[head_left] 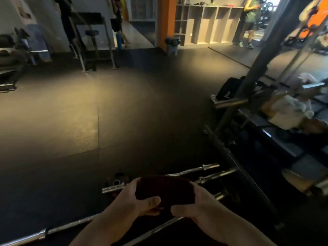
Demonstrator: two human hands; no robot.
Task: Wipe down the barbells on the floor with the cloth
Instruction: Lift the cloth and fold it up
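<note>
Both hands are on the dark maroon folded cloth (165,189), held low at the bottom centre of the head view. The left hand (140,201) grips the cloth's left edge, thumb on top and fingers curled under. The right hand (193,208) grips the right edge the same way. The cloth sits over the bars; can't tell if it touches any. On the black rubber floor (124,121): a wavy chrome curl bar (193,170) just beyond the cloth, and a straight chrome bar (217,174) beside it on the near side. A chrome bar end (113,189) pokes out left of the left hand; can't tell which bar it belongs to. A long chrome barbell (67,226) runs out to the lower left from under the left forearm, and a thin chrome bar (156,229) shows between the forearms. A dark steel rack frame (257,55) stands on the right, near the bar ends. Far side: a grey pedal bin (171,45) at the foot of an orange pillar (166,20), with beige cubby shelving (209,23) beside it and a person (250,20) standing at its right end. The view is dim and blurred.
</note>
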